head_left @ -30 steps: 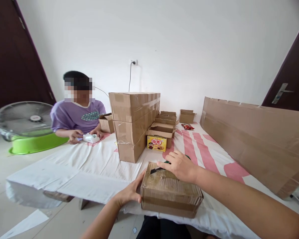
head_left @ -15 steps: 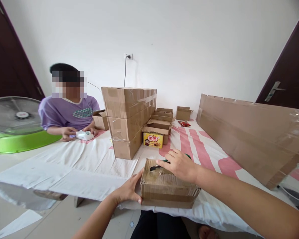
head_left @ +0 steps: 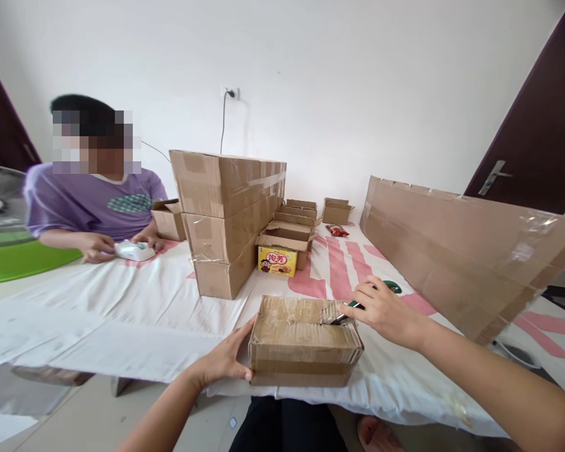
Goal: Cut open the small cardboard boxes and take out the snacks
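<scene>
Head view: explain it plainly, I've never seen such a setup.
No machine here: one person works bare-handed, seen through a camera worn on the head, looking forward and down. The right hand holds a green-handled cutting tool at the top of a taped box. The left hand rests against that box's left side. The cloth-covered surface also bears stacked cartons, open boxes, a yellow box and a red packet. To the left, another person handles a white object.
</scene>
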The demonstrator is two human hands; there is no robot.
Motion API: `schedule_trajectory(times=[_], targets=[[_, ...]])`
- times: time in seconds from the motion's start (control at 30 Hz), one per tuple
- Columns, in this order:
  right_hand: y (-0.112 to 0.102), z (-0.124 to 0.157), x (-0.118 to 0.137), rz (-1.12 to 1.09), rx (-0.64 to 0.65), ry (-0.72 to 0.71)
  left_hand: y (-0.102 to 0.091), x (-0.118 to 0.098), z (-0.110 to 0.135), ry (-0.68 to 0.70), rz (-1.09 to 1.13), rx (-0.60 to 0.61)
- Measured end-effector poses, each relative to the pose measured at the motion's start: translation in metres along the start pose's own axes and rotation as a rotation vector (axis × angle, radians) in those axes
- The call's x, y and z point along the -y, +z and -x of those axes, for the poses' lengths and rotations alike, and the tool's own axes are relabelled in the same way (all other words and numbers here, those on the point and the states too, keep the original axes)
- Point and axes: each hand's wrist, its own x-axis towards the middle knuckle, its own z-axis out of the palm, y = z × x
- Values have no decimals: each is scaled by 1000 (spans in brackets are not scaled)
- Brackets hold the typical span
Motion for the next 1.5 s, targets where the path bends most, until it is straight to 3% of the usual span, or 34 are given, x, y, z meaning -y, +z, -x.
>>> schedule_trajectory(times=[0.37,0.53,0.83,1.03,1.13,1.3,1.5], targets=[[-18,5,-6,-10,18,12,0,-5,1,6,20,-3],[-20,6,-17,-3,-43,101,0,-6,0,4,74,-10],[0,0,-22,1,-107,259,1,-7,2,-18,74,-19],[14,3,-25,-54,6,481,1,-5,1,38,88,-23],[6,-13,-15,-256,59,522,1,-6,1,38,89,-21],[-13,-69,16,-520,222,321,0,-12,1,21,102,-21],[-1,-127,29,-593,344,143,0,-23,-1,51,137,-14]])
